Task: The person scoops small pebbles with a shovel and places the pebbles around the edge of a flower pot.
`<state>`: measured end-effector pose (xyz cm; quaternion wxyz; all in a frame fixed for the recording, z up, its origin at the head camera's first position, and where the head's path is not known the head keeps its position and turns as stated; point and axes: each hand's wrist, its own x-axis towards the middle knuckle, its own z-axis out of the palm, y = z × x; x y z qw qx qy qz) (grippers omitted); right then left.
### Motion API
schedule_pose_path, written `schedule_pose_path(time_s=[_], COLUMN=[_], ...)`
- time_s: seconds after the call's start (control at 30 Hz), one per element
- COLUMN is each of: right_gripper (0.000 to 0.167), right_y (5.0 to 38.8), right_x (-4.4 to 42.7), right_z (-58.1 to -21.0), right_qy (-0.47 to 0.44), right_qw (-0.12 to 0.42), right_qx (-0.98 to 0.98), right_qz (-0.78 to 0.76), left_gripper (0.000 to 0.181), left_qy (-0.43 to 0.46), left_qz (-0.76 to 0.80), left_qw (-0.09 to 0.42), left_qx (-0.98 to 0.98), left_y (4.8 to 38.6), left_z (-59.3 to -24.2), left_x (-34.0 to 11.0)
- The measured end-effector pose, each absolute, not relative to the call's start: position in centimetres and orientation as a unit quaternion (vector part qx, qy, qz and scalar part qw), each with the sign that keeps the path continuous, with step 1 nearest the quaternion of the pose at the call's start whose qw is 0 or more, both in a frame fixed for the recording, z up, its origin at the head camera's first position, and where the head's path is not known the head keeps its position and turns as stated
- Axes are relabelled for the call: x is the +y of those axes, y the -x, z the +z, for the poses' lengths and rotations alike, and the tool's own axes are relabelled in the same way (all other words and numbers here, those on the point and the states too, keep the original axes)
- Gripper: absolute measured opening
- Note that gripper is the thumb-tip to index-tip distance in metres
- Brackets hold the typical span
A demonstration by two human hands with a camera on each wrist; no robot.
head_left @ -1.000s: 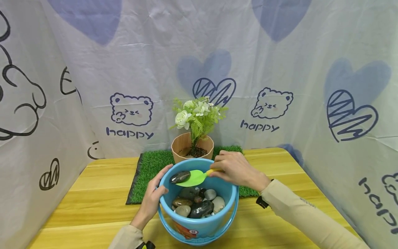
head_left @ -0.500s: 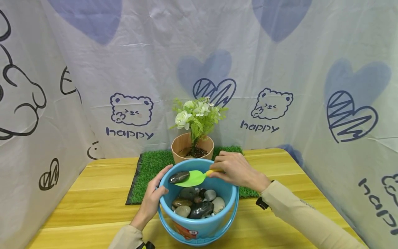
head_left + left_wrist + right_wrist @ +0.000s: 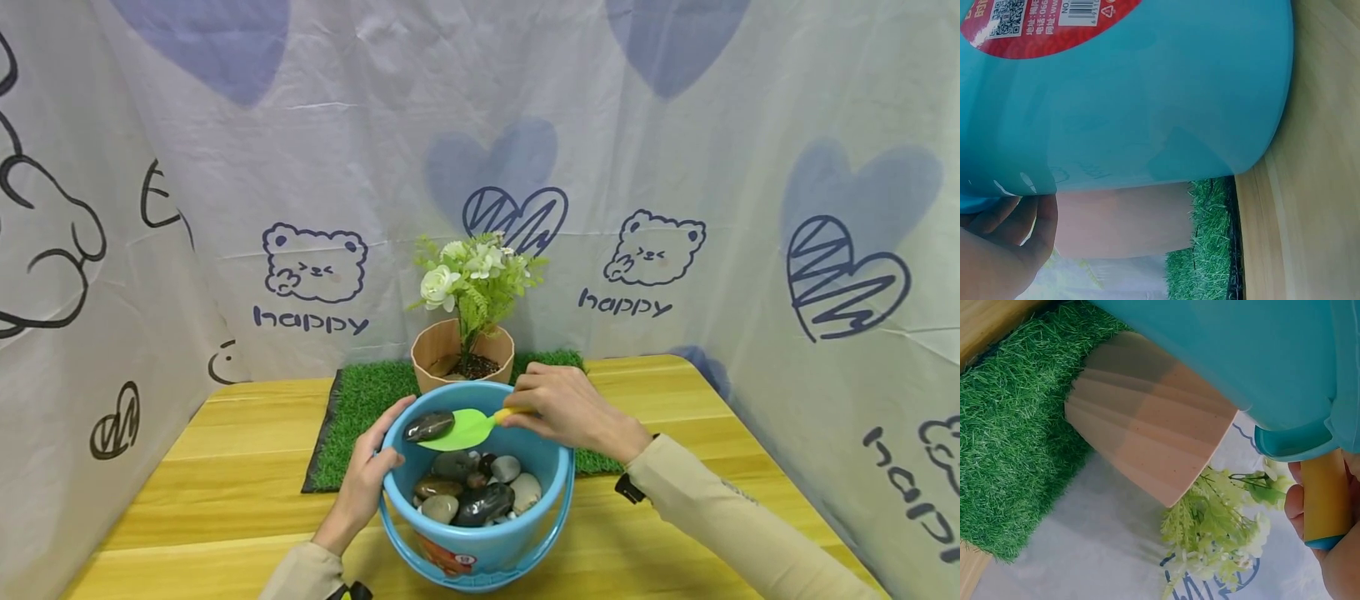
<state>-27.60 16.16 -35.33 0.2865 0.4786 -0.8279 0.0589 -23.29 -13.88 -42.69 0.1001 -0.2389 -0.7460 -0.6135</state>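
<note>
Head-view backdrop (image 3: 360,167): whitish cloth behind your blue bucket (image 3: 495,546), printed with hearts, doodle bears and "happy".
Table (image 3: 240,450): yellowish wood grain, right under the bucket.
Fake grass (image 3: 367,417): behind the bucket, poking out on both sides of it.
Flowerpot (image 3: 429,373): pinkish-tan, on that grass just behind the bucket, with a white-flowered plant (image 3: 480,283) sticking up.
Left hand (image 3: 366,479): you've got it gripping the bucket's left rim, thumb over the edge, fingers along the outside.
Right hand (image 3: 562,404): over the bucket's far right rim, fingers wrapped on the yellow handle of a green trowel (image 3: 468,429).
Dark stone (image 3: 429,426): shiny one at the trowel's tip, at the far left of the bucket's mouth; can't tell if it touches the bucket wall.
Stones (image 3: 483,504): a mixed pile of black, brown, grey and pale ones down inside the bucket.
Left wrist cam: bucket wall fills most of your shot, red label (image 3: 1047,25) with QR code and barcode on it; your fingers touch the wall, flowerpot and grass past it.
Right wrist cam: you're holding the yellow handle just beside the bucket's rim, blade hidden; the flowerpot's ribbed side shows behind the bucket.
</note>
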Motion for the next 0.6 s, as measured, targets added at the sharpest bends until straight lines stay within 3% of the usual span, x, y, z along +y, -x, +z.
schedule_pose_path(time_s=[0.6], right_gripper=[0.019], right_y=[27.76], right_x=[16.97], right_z=[-35.47], right_qy=[-0.491], right_qw=[0.325], right_qx=[-0.806], right_qz=[0.071], left_gripper=[0.072], left_qy=[0.232], left_qz=[-0.618], left_qw=[0.096], left_qx=[-0.745], left_y=[23.32], left_z=[-42.74], left_x=[-13.90])
